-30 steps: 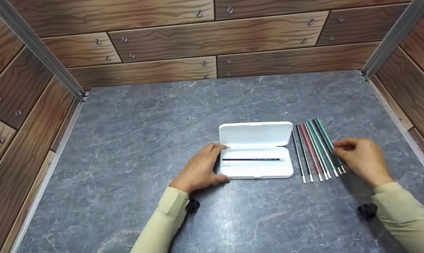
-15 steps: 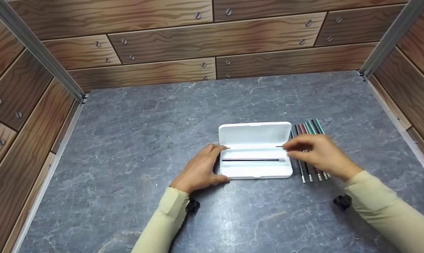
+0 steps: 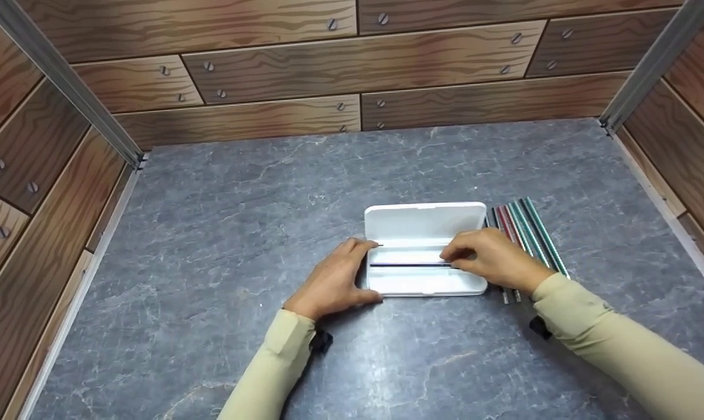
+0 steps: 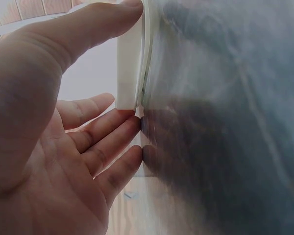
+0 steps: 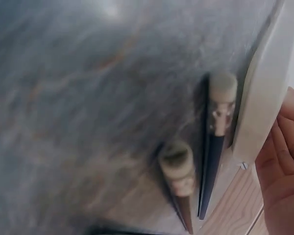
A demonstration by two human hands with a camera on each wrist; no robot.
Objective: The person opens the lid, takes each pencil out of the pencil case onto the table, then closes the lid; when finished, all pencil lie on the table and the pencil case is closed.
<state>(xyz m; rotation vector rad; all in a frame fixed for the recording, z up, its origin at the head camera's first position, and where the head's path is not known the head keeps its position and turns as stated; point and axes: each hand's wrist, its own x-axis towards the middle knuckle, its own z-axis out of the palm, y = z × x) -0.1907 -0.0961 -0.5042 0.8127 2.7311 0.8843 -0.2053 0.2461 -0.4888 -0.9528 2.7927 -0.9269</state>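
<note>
A white pencil case lies with its lid raised. Inside it rests one dark pencil, lengthwise. My left hand holds the case's left end, thumb at the front edge and fingers toward the back. In the left wrist view the thumb overlaps the case wall and the other fingers lie fairly straight near its corner. My right hand reaches over the case's right end, bent fingertips right at the pencil's eraser end, which they hide. I cannot tell whether they pinch it.
Right of the case lies a fanned row of pencils, black, red and green, partly under my right forearm. Two white erasers show close to the case in the right wrist view. Wood-patterned walls enclose the grey marbled table.
My right hand has moved left, from beside the rightmost green pencil across the row to the pencil inside the case. The left hand and the case stay where they were.
</note>
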